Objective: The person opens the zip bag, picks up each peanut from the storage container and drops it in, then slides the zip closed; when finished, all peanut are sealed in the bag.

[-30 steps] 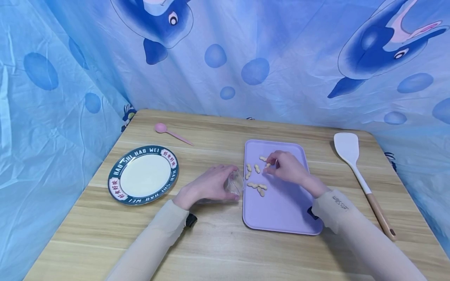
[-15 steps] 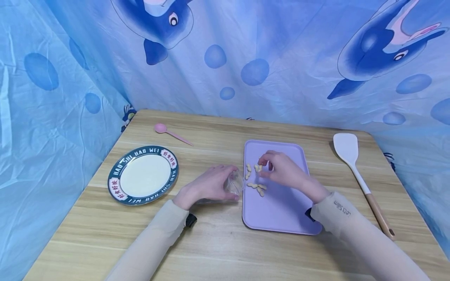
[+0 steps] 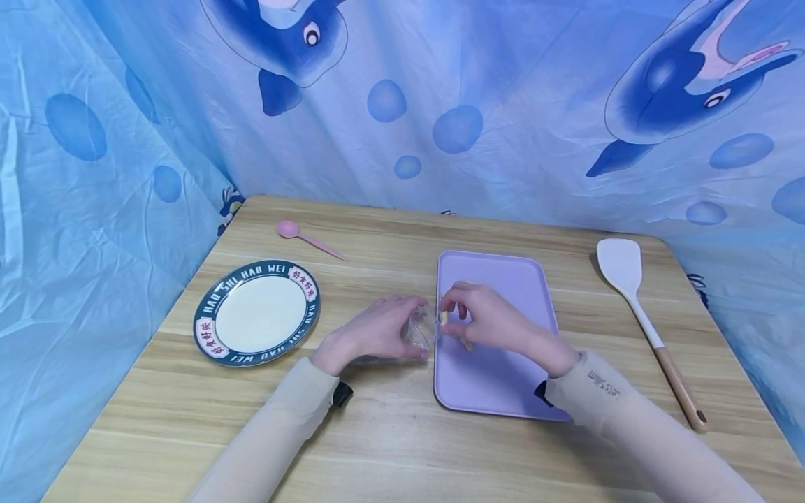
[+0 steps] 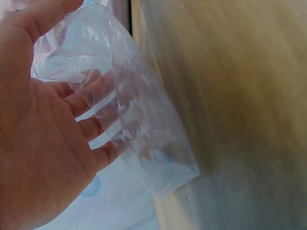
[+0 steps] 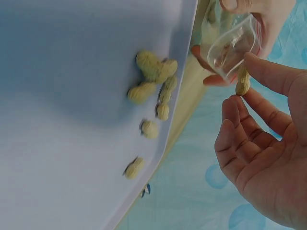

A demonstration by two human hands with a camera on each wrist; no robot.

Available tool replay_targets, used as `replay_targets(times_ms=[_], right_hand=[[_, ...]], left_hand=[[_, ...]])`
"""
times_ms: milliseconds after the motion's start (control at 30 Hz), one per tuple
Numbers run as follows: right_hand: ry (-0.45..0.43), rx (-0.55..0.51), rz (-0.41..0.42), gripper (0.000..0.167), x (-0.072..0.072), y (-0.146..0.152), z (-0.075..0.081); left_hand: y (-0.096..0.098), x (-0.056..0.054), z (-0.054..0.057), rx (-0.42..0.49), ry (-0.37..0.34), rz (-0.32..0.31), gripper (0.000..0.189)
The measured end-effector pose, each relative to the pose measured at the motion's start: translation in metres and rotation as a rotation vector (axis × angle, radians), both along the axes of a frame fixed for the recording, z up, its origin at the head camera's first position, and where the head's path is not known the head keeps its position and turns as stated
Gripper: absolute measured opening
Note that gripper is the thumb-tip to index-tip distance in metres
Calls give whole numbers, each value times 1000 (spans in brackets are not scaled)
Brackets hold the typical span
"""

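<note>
In the head view my left hand [image 3: 377, 327] is by the left edge of the purple tray [image 3: 503, 381], holding a clear plastic zip bag [image 4: 151, 139]. Thumb and fingers spread the bag's mouth, which faces the tray. My right hand [image 3: 489, 323] is over the tray's left side. Its thumb and fingertips pinch one peanut [image 5: 242, 82], close in front of the bag's opening. Several unshelled peanuts [image 5: 149, 66] lie along that side of the tray in the right wrist view; in the head view the right hand hides most of them.
A white plate [image 3: 259, 314] with a dark green lettered rim sits at the left. Behind it lies a pink spoon [image 3: 288, 229]. Right of the tray is a white spatula [image 3: 620, 262] with a wooden handle. A blue dolphin-print curtain [image 3: 402, 133] hangs behind the wooden table.
My right hand has moved left across the tray, from the peanuts at its far part to the bag's mouth, with a peanut pinched. The left hand and bag have stayed in place.
</note>
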State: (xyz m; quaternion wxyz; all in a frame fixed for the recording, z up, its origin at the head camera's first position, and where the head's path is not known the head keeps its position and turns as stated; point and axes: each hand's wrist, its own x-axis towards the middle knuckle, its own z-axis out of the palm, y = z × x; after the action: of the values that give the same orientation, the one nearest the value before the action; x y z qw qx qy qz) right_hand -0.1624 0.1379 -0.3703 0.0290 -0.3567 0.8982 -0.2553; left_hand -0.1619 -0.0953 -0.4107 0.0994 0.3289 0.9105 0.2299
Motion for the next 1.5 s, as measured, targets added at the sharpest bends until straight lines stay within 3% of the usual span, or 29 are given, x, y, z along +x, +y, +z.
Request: replay_targets(times_ms=[333, 733, 1500], right_hand=[[-41, -2, 53, 25, 6, -10, -5], [-44, 32, 38, 31, 6, -12, -8], [-63, 19, 34, 28, 8, -13, -7]], left_hand=[[0, -1, 0, -10, 20, -12, 87], [0, 1, 2, -9, 13, -10, 86], [0, -1, 0, 6, 0, -6, 87]])
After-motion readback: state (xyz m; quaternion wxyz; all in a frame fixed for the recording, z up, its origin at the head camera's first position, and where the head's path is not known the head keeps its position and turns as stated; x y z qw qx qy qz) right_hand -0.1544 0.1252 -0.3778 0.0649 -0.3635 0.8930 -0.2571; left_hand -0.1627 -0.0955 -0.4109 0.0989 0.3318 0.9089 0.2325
